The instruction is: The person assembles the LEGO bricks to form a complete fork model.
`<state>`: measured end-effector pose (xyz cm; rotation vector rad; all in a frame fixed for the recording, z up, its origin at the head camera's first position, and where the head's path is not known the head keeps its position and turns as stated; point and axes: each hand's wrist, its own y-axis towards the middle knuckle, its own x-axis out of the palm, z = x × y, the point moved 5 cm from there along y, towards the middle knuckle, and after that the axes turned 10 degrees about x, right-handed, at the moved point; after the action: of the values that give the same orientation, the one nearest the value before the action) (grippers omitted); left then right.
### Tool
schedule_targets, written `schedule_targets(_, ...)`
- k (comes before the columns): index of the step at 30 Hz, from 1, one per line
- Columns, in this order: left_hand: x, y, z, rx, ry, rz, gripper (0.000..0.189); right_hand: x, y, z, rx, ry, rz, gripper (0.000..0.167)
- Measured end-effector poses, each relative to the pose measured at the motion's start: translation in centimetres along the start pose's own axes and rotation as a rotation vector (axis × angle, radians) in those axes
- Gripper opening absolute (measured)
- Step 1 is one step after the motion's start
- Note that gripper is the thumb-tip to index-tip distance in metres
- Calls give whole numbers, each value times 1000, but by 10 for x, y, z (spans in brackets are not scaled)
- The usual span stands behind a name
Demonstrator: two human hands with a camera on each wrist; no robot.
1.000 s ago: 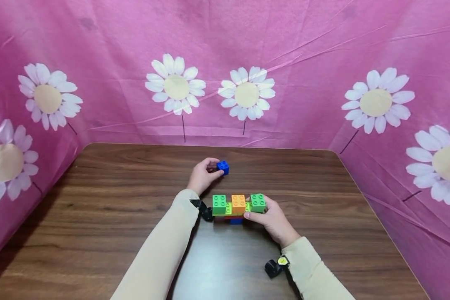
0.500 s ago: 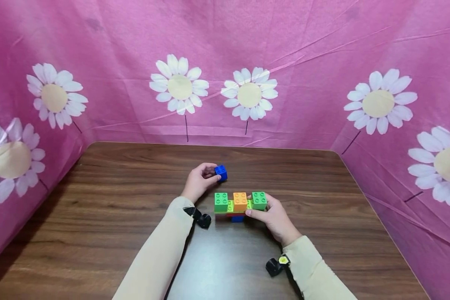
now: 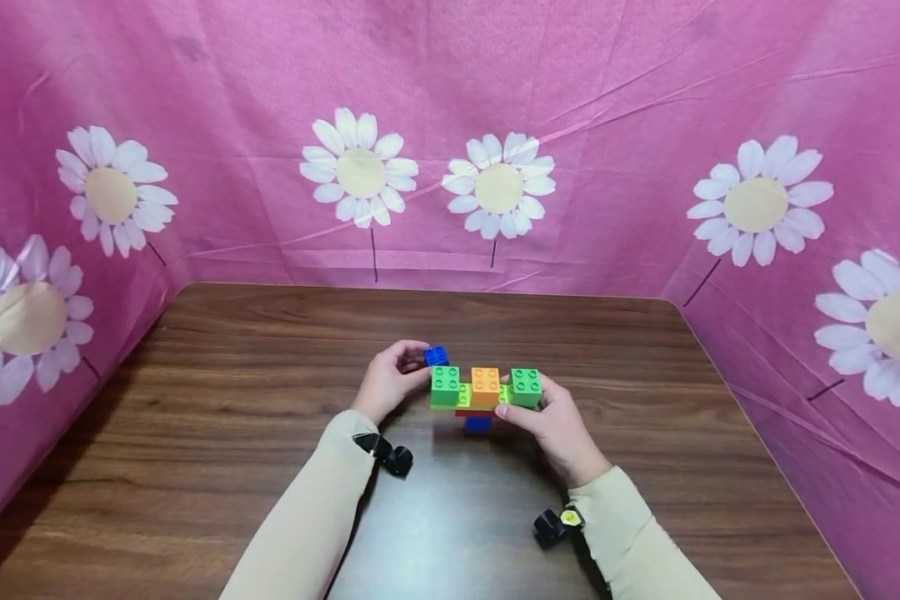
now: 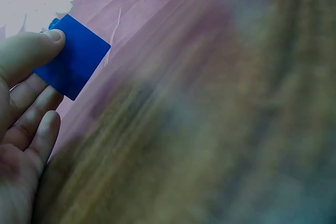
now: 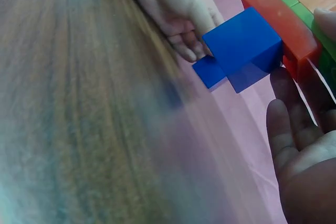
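Note:
In the head view my left hand [image 3: 388, 379] pinches a loose blue toy brick [image 3: 436, 356], studs up, just behind the left end of a brick build. The left wrist view shows the thumb on one side of this blue brick [image 4: 76, 59]. My right hand [image 3: 566, 425] grips the right end of the build. Two green bricks [image 3: 445, 385] and an orange brick [image 3: 485, 386] top its lime green plate [image 3: 464, 397]. Below sit a red brick [image 5: 281, 22] and another blue brick [image 5: 244, 48], the lowest part. The right wrist view shows the loose brick partly behind the lowest one.
A brown wood-grain table [image 3: 270, 350] lies under both hands. Around it hangs a pink cloth [image 3: 592, 100] with white daisies. Black wrist cameras [image 3: 397, 461] sit on both sleeves. The table surface shines in front of the build.
My left hand has drawn the loose blue brick back toward the build, which now partly hides it in the head view. My right hand has raised the build slightly and kept its grip.

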<state>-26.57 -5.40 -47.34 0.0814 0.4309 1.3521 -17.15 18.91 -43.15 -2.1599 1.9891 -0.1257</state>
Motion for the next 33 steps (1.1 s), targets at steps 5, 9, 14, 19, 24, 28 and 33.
schedule_targets(5,1,-10,4,-6,29,-38,37,-2,-4,-8,-32,-15,11,45)
schedule_targets(9,3,-17,7,9,35,-66,37,-2,-6,-13,-45,-33,30,44)
schedule_targets(14,9,-25,14,53,60,-96,35,-1,-8,-19,-62,-43,39,45)
schedule_targets(19,16,-34,18,49,133,-143,34,0,-11,-24,-73,-36,38,45)
schedule_targets(24,22,-41,20,42,192,-172,35,2,-13,-26,-70,-29,34,45)
schedule_targets(28,27,-48,25,46,170,-205,36,2,-14,-26,-75,-21,32,45)
schedule_targets(33,34,-56,31,57,133,-234,35,4,-13,-25,-90,-8,13,44)
